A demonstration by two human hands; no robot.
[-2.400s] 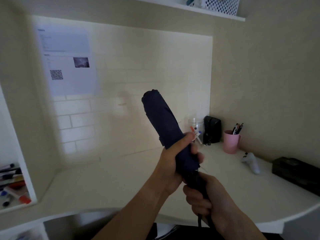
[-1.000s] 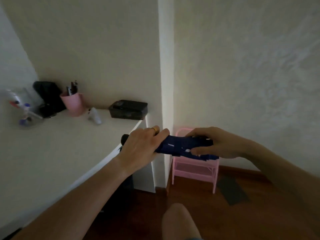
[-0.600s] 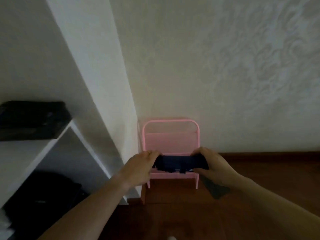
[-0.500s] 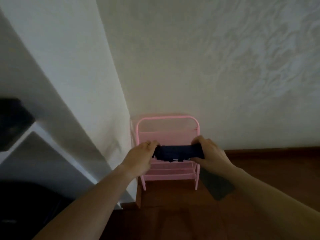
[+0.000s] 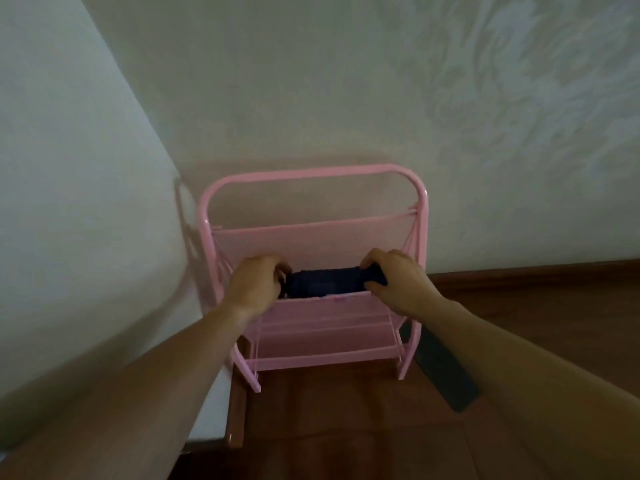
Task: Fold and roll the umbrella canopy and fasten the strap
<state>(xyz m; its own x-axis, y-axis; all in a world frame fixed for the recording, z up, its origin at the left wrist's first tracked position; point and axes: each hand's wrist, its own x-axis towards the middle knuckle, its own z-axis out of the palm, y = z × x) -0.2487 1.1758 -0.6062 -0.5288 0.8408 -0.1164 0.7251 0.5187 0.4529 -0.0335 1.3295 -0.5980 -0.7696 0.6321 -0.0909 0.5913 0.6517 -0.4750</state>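
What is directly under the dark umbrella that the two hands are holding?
The umbrella is held level over the top tier of the pink rack. Lower shelves show beneath. The left hand and right hand cover its ends; contact with the shelf cannot be seen.

The scene is dimly lit and slightly soft throughout. Mottled light patches are cast on the wall [image 5: 519, 98] at upper right. Straight lines are bent by wide-angle distortion near the edges.
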